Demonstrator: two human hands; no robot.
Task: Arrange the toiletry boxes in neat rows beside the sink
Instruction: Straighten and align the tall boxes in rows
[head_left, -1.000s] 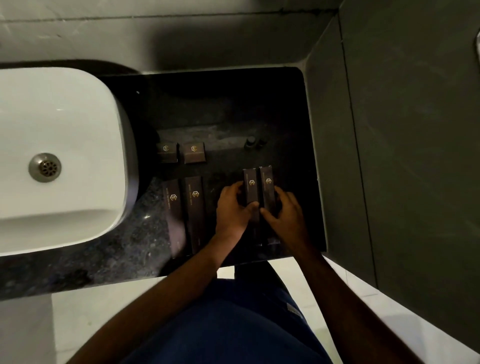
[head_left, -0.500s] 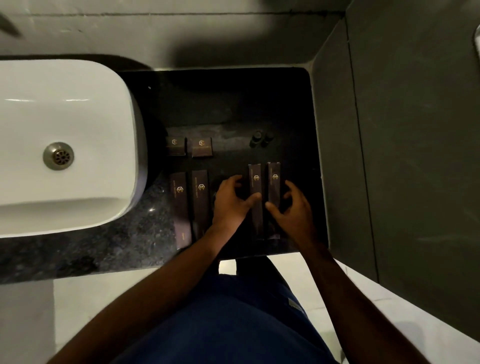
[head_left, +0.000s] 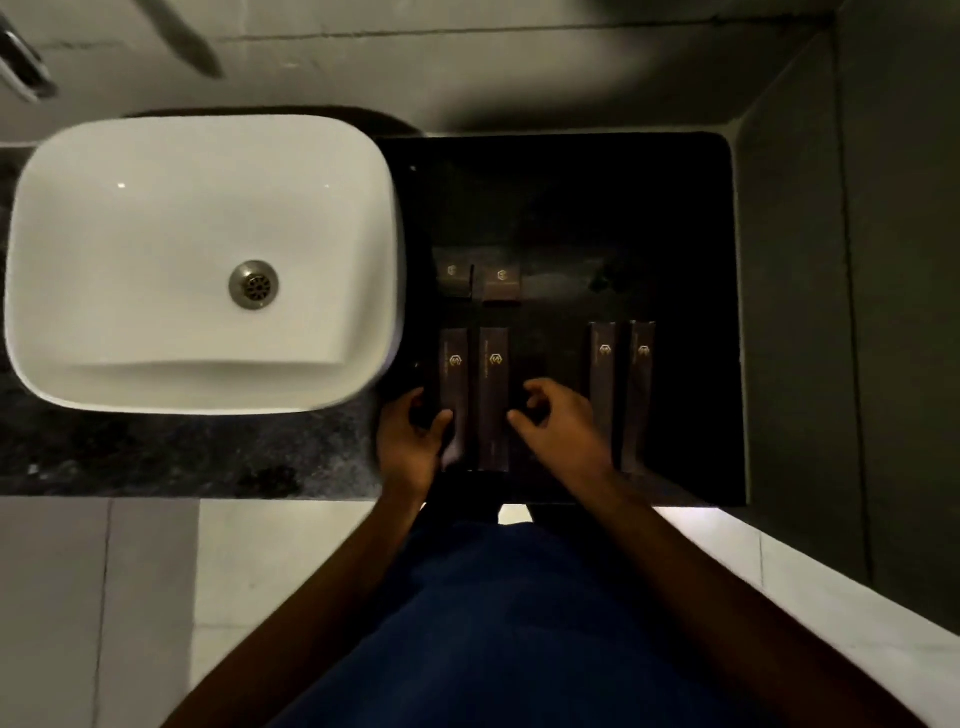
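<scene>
Several dark toiletry boxes with gold logos lie on the black counter (head_left: 571, 208) to the right of the white sink (head_left: 156, 218). Two small boxes (head_left: 453, 278) (head_left: 501, 280) lie side by side at the back. In front of them lie two long boxes (head_left: 454, 374) (head_left: 493, 384), and two more long boxes (head_left: 602, 364) (head_left: 642, 364) lie parallel farther right. My left hand (head_left: 410, 441) is at the leftmost long box, its thumb resting on it. My right hand (head_left: 563, 431) hovers just right of the second long box, fingers curled and apart, holding nothing.
Two small dark bottle caps (head_left: 602, 280) show faintly behind the right pair. A grey wall (head_left: 795, 312) bounds the counter on the right, and the speckled counter edge (head_left: 208, 457) runs in front of the sink. Pale floor tiles lie below.
Both hands have left the right pair of long boxes and shifted left to the pair beside the sink. The view has also shifted left, showing more of the sink.
</scene>
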